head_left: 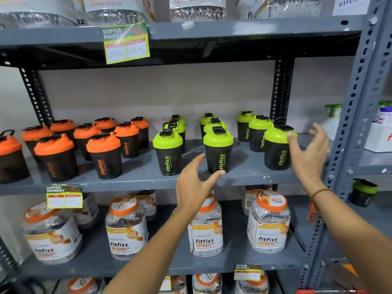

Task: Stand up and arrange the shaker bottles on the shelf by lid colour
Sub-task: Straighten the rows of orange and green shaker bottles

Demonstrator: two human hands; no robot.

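Note:
On the grey middle shelf (137, 179) stand several black shaker bottles, all upright. Those with orange lids (104, 155) fill the left half; those with green lids (218, 151) stand in three short rows on the right. My left hand (194, 185) hovers open at the shelf's front edge, just below and left of the front middle green-lid bottle, holding nothing. My right hand (307, 153) is open with fingers spread, its thumb touching the lid of the rightmost front green-lid bottle (277, 147).
Clear jars with orange lids (268, 221) fill the shelf below. Large jars sit on the top shelf behind a price tag (126, 42). A perforated steel upright (358, 115) bounds the right side; beyond it, another green-lid shaker (362, 193) stands on a neighbouring shelf.

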